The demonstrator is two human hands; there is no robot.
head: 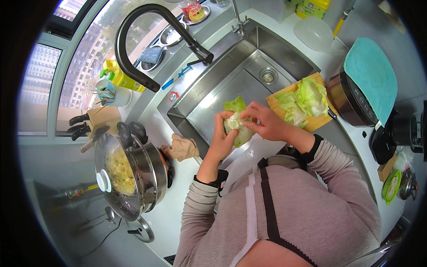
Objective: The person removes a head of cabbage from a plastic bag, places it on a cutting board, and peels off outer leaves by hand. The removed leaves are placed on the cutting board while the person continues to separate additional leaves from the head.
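Over the near edge of the steel sink point(213, 110), my left hand point(224, 131) grips a small head of lettuce point(238, 125) from its left side. The pale cut stem end faces up. My right hand point(265, 121) has its fingertips and thumb on the right side of the same lettuce, pinching its leaves. One bright green leaf point(236, 104) sticks out above the fingers. To the right, a wooden cutting board point(318, 123) lies across the sink's corner with several loose lettuce leaves point(312, 96) on it. A knife's black handle point(332, 113) pokes out beside them.
A steamer pot point(146, 177) with a fogged glass lid stands at left, near a knife block point(103, 120) and a tan cloth point(181, 147). The black faucet point(160, 10) arches over the counter behind the sink. A brown cooker point(350, 96) under a turquoise cloth point(372, 73) stands at right.
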